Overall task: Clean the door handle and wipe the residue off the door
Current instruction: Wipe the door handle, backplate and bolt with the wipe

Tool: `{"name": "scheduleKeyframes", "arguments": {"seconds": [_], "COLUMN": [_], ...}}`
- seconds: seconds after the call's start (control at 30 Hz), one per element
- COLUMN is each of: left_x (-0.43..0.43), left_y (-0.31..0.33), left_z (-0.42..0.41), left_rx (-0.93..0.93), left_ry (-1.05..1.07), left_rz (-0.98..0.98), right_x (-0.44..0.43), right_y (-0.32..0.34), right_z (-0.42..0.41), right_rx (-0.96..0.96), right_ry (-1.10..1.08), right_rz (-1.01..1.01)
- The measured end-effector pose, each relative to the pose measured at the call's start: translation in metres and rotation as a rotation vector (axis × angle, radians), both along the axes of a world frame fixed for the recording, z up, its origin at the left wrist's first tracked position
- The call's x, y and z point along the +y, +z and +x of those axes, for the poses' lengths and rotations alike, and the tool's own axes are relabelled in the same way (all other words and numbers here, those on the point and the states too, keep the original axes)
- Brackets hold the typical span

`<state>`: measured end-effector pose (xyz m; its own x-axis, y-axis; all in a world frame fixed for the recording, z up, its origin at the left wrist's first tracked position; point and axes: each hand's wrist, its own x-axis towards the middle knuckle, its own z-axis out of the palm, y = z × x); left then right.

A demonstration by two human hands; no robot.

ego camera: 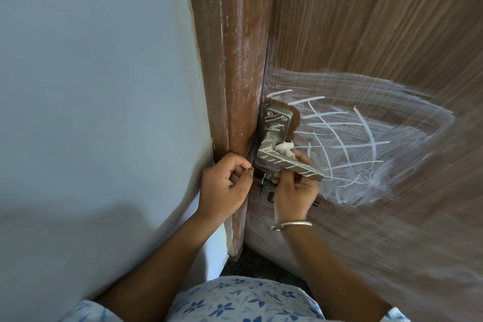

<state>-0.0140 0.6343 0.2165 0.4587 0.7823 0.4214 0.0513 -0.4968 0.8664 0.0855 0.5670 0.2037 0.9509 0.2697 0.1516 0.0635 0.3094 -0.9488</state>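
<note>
A silver lever door handle [285, 158] on a metal backplate [277, 120] sits at the left edge of a brown wooden door [379, 21]. White streaks mark the handle, and white chalky lines and smears [352, 138] cover the door to its right. My right hand [294, 188] reaches up behind the lever and grips a small white wad of tissue [286, 149] pressed against the handle's neck. My left hand [224, 185] is curled with fingers pinched at the door's edge, just left of the latch [264, 180]; I cannot tell whether it holds anything.
A brown door frame [232, 60] with pale scuffs runs vertically left of the handle. A pale blue wall [99, 86] fills the left side. Dark floor [261, 264] shows below. A metal bangle [291, 225] circles my right wrist.
</note>
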Motion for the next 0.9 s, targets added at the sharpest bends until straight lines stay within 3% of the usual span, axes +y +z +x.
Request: {"name": "scheduleKeyframes", "arguments": {"seconds": [0.17, 0.57, 0.73, 0.9], "left_x": [-0.001, -0.004, -0.005, -0.004], "left_y": [0.0, 0.003, 0.004, 0.002], "left_z": [0.0, -0.001, 0.001, 0.001], "left_rx": [0.003, 0.023, 0.022, 0.029], "left_ry": [-0.003, -0.006, -0.001, 0.009], "left_rz": [-0.014, 0.005, 0.014, 0.029], "right_x": [0.0, 0.007, 0.009, 0.004], "right_y": [-0.014, -0.023, -0.016, -0.02], "right_z": [-0.006, 0.003, 0.008, 0.001], "right_rx": [-0.249, -0.47, -0.351, 0.007], "right_ry": [0.002, -0.011, -0.091, -0.048], "right_rz": [-0.145, -0.118, -0.134, -0.23]}}
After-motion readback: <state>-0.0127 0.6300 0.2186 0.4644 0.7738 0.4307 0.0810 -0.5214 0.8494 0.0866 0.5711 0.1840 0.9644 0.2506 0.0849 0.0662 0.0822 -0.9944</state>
